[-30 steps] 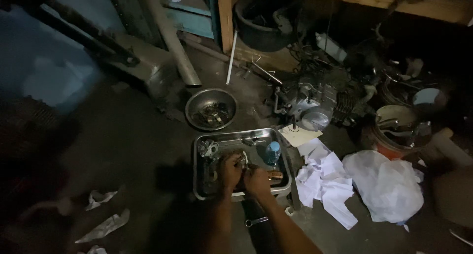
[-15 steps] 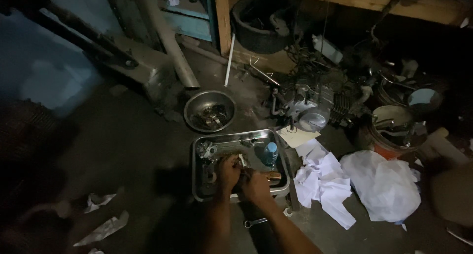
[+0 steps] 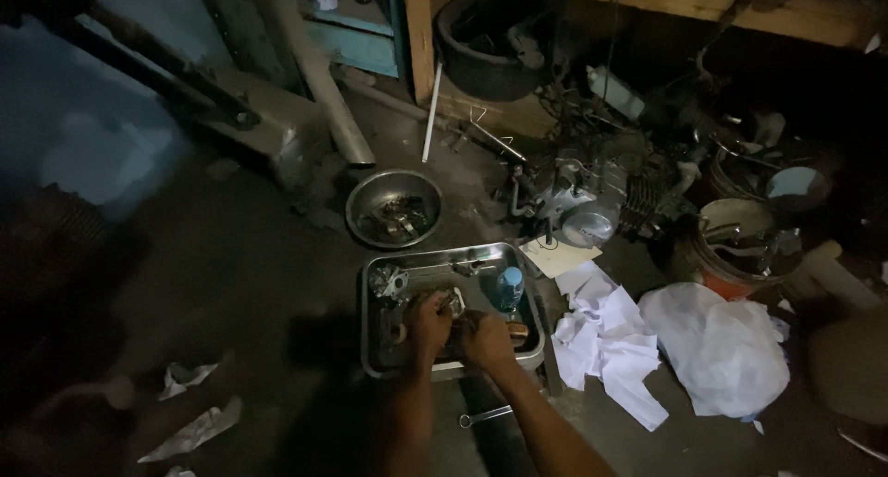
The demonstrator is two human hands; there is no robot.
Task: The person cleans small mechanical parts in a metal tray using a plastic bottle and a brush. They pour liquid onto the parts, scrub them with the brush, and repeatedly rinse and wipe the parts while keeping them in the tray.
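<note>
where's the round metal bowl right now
In the head view the round metal bowl sits on the floor just beyond the far left corner of the metal tray, left of the engine.

The tray [image 3: 370, 283] was dull silver steel, and so was the round bowl [image 3: 393, 209] above it. A small bottle [image 3: 508, 289] in the tray showed pale blue. The crumpled papers [image 3: 606, 347] beside it were white, as was the plastic bag [image 3: 726, 347]. The floor [image 3: 231, 301] was dark grey. The cabinet [image 3: 356, 42] behind was teal, and the bucket [image 3: 717, 278] was orange.
</note>
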